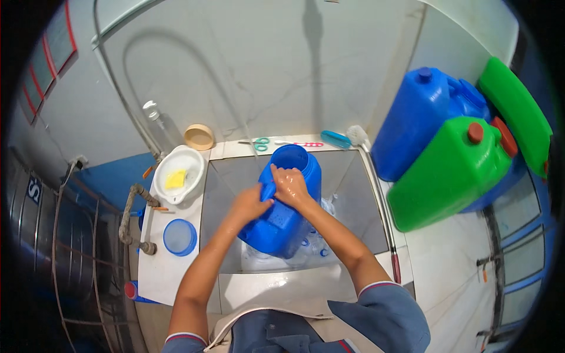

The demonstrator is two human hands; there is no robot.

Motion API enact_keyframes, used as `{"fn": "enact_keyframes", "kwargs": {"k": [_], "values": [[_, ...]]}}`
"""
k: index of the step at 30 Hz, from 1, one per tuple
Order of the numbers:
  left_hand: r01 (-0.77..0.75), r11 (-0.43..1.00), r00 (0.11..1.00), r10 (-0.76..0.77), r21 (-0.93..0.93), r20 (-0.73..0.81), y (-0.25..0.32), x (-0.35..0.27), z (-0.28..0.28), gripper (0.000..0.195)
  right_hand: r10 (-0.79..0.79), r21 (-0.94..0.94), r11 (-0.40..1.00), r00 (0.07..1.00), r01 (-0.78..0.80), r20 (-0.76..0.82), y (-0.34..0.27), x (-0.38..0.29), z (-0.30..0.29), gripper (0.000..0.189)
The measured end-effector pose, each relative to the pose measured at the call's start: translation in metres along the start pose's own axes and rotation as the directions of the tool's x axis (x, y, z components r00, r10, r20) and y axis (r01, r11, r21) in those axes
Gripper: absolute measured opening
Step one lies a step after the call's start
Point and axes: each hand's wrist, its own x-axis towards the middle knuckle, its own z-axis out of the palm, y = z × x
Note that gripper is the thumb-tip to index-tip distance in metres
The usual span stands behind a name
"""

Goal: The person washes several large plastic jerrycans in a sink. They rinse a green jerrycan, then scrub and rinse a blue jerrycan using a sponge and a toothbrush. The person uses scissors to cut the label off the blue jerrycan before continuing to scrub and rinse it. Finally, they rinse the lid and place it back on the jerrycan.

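Observation:
A blue plastic jerry can (282,225) leans in the grey-walled sink (229,185), its wide round mouth uncovered at the far end. My left hand (248,204) grips a raised blue part on the can's left side, perhaps its handle or a small cap. Close by, my wet right hand (290,186) lies on the can just below the mouth, fingers curled. Whether those fingers hold anything is hidden. Beneath the can, partly covered by it, are several clear plastic bottles (315,242) with blue caps.
A white basin (194,154) with a yellow sponge (175,179) and a blue round lid (180,237) sit at left. Scissors (261,144), a toothbrush (309,144) and a blue brush (335,139) line the back ledge. Blue (408,119) and green (446,176) jerry cans stand right.

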Motion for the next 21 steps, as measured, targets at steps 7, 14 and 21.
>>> {"fn": "enact_keyframes", "kwargs": {"k": [7, 14, 21], "values": [[0.149, 0.960, 0.970, -0.188, -0.237, -0.154, -0.055, 0.008, 0.055, 0.046, -0.299, 0.449, 0.893, 0.738, -0.006, 0.605, 0.010, 0.088, 0.018, 0.030], [0.175, 0.916, 0.931, -0.273, -0.361, -0.240, -0.081, 0.009, 0.069, 0.035, 0.148, 0.388, 0.374, 0.467, -0.843, 0.872, 0.012, 0.157, 0.025, 0.014], [0.289, 0.769, 0.895, -0.429, -0.571, -0.125, -0.061, -0.028, 0.051, 0.043, 0.161, 0.302, 0.510, 0.434, -0.806, 0.886, -0.001, 0.164, -0.001, 0.012]]}}
